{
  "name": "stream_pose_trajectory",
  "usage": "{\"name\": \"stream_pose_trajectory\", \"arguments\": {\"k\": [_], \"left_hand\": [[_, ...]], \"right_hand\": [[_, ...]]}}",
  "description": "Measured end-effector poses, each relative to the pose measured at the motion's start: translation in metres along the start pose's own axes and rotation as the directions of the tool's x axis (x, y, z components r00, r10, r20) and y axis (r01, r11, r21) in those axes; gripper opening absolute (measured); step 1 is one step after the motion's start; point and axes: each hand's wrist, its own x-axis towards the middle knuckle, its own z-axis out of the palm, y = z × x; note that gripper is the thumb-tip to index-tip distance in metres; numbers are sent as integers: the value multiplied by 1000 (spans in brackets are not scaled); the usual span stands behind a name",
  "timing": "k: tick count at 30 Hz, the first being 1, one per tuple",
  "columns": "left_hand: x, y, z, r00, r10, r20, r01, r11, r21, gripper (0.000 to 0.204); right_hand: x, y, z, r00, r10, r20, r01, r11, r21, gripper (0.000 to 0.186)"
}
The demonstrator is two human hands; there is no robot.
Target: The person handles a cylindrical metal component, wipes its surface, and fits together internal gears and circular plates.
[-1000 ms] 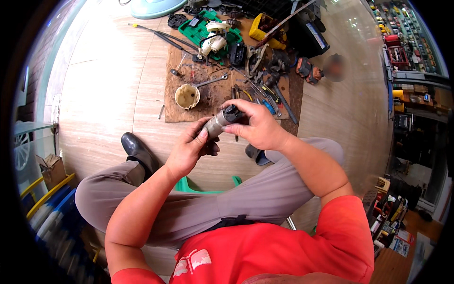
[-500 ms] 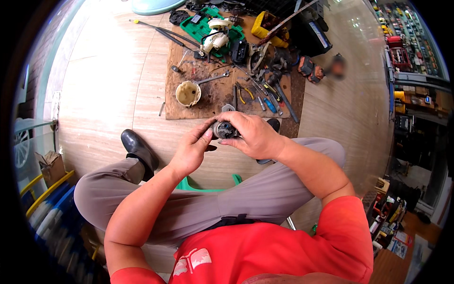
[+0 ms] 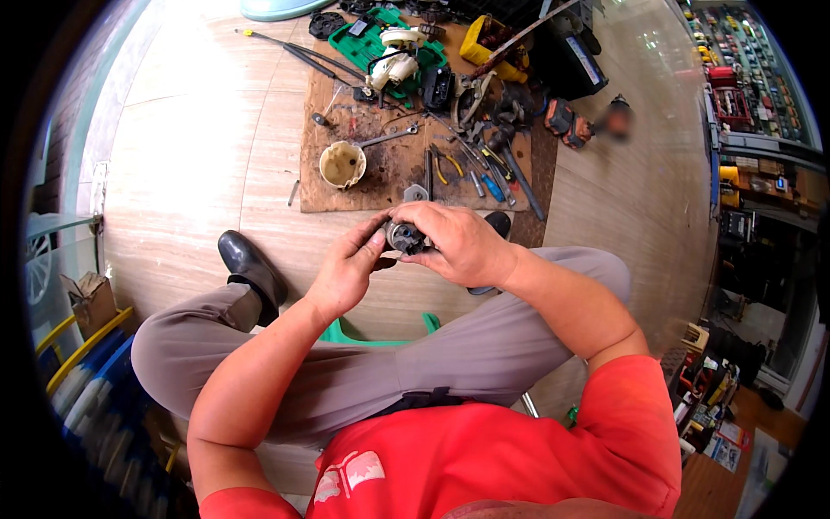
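Observation:
Between my legs, above the floor, I hold a grimy metal cylinder (image 3: 405, 237) with a dark end turned up toward me; the rest of its body is hidden by my fingers. My left hand (image 3: 353, 259) grips its left side, thumb along it. My right hand (image 3: 458, 244) wraps over its top and right side. Just beyond my hands, a silver flat piece (image 3: 416, 193) lies on a stained cardboard sheet (image 3: 363, 200), with a cream cup (image 3: 342, 163), a long wrench (image 3: 385, 137), pliers (image 3: 447, 166) and several other hand tools.
A green case (image 3: 350, 43), white machine part (image 3: 393, 65), yellow bin (image 3: 488, 50), black box (image 3: 575, 65) and orange-black tool (image 3: 566, 125) lie behind. A green stool (image 3: 363, 339) is beneath me. Shelves crowded with goods (image 3: 752, 78) line the right; a glass counter (image 3: 60, 225) stands left.
Over the last second the cylinder has tipped from a slanted side view to end-on toward me, and both hands have turned with it, keeping their grip.

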Motion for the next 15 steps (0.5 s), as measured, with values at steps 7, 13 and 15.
{"name": "stream_pose_trajectory", "arguments": {"k": [7, 13, 15], "left_hand": [[-1, 4, -1, 1000, -3, 19, 1, 992, 125, 48], [-2, 9, 1, 1000, 14, 3, -15, 978, 207, 50], [-3, 12, 4, 1000, 10, -2, -10, 979, 206, 52]], "right_hand": [[-1, 2, 0, 993, 111, -45, -106, 990, 96, 48], [3, 1, -7, 908, 419, -23, -325, 738, 591, 36], [5, 5, -5, 876, 482, 25, -330, 561, 759, 28]]}}
